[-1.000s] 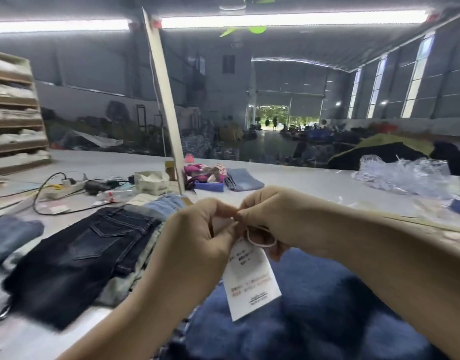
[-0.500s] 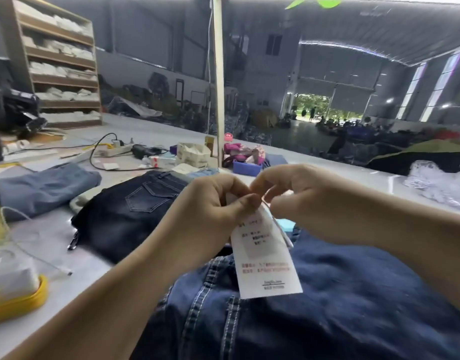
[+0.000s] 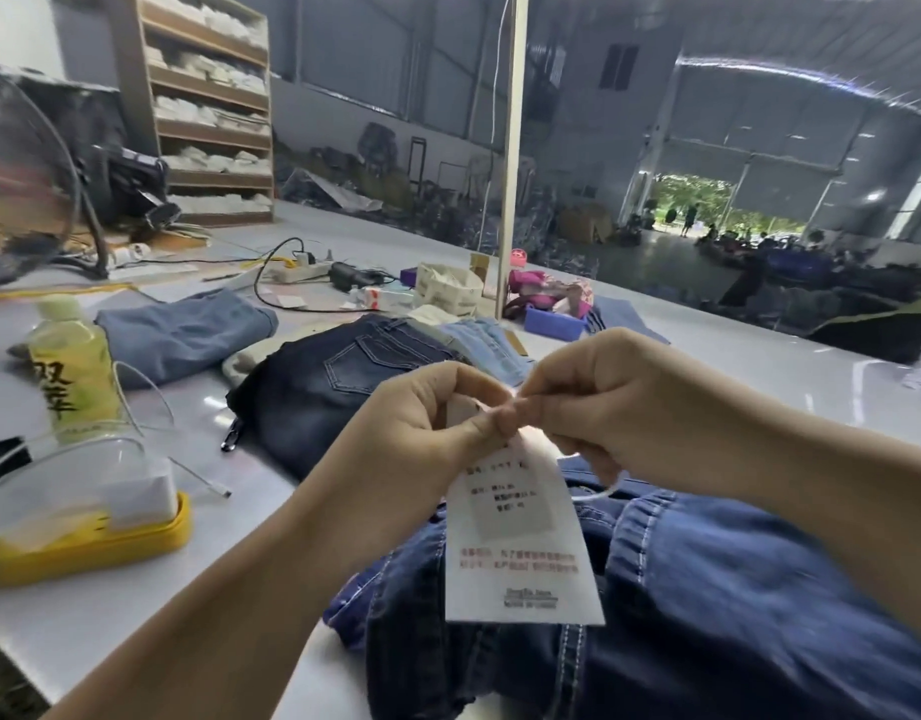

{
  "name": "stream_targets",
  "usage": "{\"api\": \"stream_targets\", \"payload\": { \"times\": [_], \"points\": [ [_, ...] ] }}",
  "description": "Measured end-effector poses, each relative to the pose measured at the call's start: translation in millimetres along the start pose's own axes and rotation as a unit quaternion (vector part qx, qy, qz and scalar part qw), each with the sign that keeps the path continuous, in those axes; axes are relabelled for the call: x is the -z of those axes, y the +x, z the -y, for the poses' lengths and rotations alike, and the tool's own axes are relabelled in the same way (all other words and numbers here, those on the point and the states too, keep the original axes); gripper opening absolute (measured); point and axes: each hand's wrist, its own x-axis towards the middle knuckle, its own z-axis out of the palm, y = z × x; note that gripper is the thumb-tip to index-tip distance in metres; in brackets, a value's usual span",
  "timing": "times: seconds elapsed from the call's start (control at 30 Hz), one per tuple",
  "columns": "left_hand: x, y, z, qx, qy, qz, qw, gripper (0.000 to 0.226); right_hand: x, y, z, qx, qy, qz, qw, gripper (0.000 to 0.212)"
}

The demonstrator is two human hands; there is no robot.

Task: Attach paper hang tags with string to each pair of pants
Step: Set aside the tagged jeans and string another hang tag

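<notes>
Head view, the only one: both hands meet at frame centre, raised above the blue jeans [image 3: 734, 605] that lie bunched on the near edge of the white table [image 3: 84, 615]. Left hand [image 3: 427, 428] has fingers curled, thumb and forefinger pinching the top edge of the paper hang tag [image 3: 515, 543]; the tag hangs straight down from that pinch, long axis vertical, printed face toward the camera, lower edge in front of the jeans; contact with the denim can't be told. Right hand [image 3: 598, 402] is also curled, fingertips meeting the left thumb right at the tag's top, pinching what looks like the white string [image 3: 598, 493], which loops out below the right palm and trails toward the waistband. The hole in the tag is hidden by the fingers, so can't tell if the string is through. Key relation: the jeans sit directly below and slightly right of the hands, so the right hand is nearer the waistband; judged step is threading or knotting, then down to the garment. A darker pair [image 3: 334, 376] lies beyond the left hand, a green bottle [image 3: 74, 376] and a yellow tray [image 3: 84, 548] well to the left. Versus half a second ago: pinch unchanged, tag hanging the same way, loop now showing below the right hand, camera panned left so the bottle and the tray's whole length show.
</notes>
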Motion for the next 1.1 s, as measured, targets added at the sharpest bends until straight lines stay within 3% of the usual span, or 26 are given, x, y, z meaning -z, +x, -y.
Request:
{"api": "stream_targets", "payload": {
  "times": [0.1,0.27,0.43,0.7,0.97,1.1],
  "points": [
    [-5,-13,17,0.017,-0.047,-0.008,0.999,0.051,-2,-3,-7,-0.05,0.063,-0.018,0.997,0.017],
    [-20,-26,29,0.006,0.005,-0.026,1.0,0.068,-12,-13,-9,-0.064,0.028,-0.006,0.998,0.025],
    [-27,-26,24,-0.02,0.04,-0.027,0.999,0.032,-13,-15,-4,-0.053,-0.03,-0.017,0.998,0.026],
    [-31,-28,22,-0.009,0.032,-0.018,0.999,0.031,-19,-17,-2,-0.068,-0.021,-0.043,0.997,0.027],
    [-33,-30,19,-0.02,0.033,0.009,0.999,0.031,-26,-14,-4,-0.059,-0.099,-0.072,0.991,0.025],
    [-27,-24,15,0.053,-0.117,0.058,0.99,0.035,-29,-15,-3,-0.047,-0.111,-0.077,0.99,0.022]
  ]
}}
